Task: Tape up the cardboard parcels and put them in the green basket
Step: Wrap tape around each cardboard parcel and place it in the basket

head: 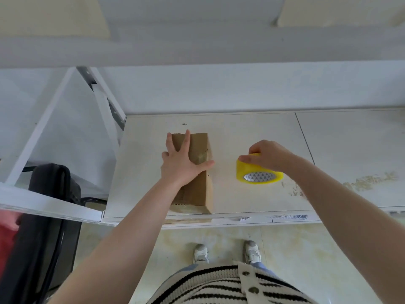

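A long brown cardboard parcel (197, 189) lies on the white table (252, 132), running from the front edge toward the wall. My left hand (182, 160) presses flat on its top with fingers spread and straight. A strip of shiny tape crosses the parcel's top beside my thumb. To the right, my right hand (268, 155) grips a yellow roll of tape (258, 173) from above; the roll stands on the table, apart from the parcel. No green basket is in view.
A white shelf frame (50, 137) stands to the left of the table. A black bag (50, 216) and something red (6, 242) sit on the floor at left. Scuffed patches mark the table's right part (368, 181). My feet stand before the table's edge.
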`<action>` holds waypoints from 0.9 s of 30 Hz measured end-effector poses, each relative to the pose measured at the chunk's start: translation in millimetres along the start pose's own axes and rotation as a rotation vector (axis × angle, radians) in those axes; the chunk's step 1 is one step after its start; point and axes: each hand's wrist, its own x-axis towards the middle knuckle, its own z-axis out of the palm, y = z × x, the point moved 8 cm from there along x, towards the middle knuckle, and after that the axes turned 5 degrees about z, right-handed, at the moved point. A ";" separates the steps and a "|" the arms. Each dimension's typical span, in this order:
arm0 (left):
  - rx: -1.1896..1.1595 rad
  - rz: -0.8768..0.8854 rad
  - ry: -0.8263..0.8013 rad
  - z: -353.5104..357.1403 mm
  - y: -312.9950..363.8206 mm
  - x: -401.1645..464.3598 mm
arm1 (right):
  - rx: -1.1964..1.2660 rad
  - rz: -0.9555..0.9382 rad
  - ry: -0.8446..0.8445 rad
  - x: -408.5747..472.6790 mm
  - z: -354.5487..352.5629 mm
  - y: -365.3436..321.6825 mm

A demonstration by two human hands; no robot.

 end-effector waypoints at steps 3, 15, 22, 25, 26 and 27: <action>-0.490 -0.017 -0.085 15.7 7.6 2.1 | -0.045 0.009 0.051 -2.6 -30.8 -3.0; -0.929 -0.124 -0.099 54.9 -45.7 -2.9 | -0.312 -0.053 -0.036 3.6 -28.2 -78.6; -1.113 -0.164 -0.130 56.6 -55.5 -8.6 | -0.141 -0.111 -0.001 9.1 -29.0 -90.6; -1.096 -0.126 -0.134 51.8 -49.2 -8.2 | -0.111 -0.121 0.012 6.1 -32.6 -84.5; -1.086 -0.116 -0.144 51.2 -48.0 -8.1 | -0.117 -0.122 0.014 5.1 -33.1 -84.3; -1.081 -0.111 -0.149 50.5 -47.2 -8.4 | -0.128 -0.120 0.021 4.4 -33.3 -84.6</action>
